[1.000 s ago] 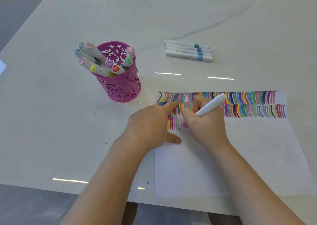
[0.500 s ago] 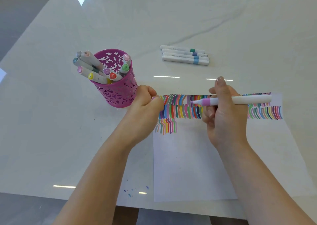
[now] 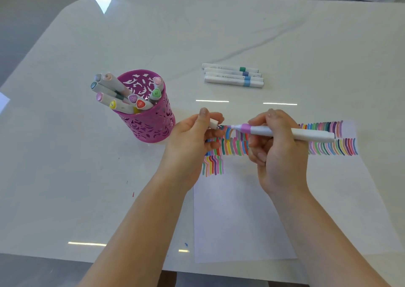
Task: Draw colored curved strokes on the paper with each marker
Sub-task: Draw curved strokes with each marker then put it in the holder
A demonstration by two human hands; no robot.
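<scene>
While held over the far part of the paper [image 3: 241, 216], grips the marker [image 3: 311, 135] in the right hand [image 3: 278, 155], fingers curled round the middle of the barrel; almost level, lilac band and bare tip pointing left, white rear end sticking out to the right; pinches the small white cap [image 3: 213, 123] in the left hand [image 3: 190, 140], between thumb and curled fingers, open end turned toward the tip; tip just beside the cap, touching or apart: cannot tell.

Along the far edge of the paper, two rows of short curved strokes [image 3: 234, 146] in many colours, running left to right, partly hidden behind both hands; below them, at the left end, a third and much shorter row, just right of the left wrist; the rest of the sheet blank, flat on the white desk [image 3: 87, 177].

Left of the left hand and close to it, an upright pink cut-out holder [image 3: 151, 124], with a bunch of markers [image 3: 122, 96] leaning left in it, coloured caps up; farther off, beyond the hands, three white markers [image 3: 233, 76] side by side on the desk, with green, dark blue and light blue bands; a few ink specks on the desk near the sheet's left edge.
</scene>
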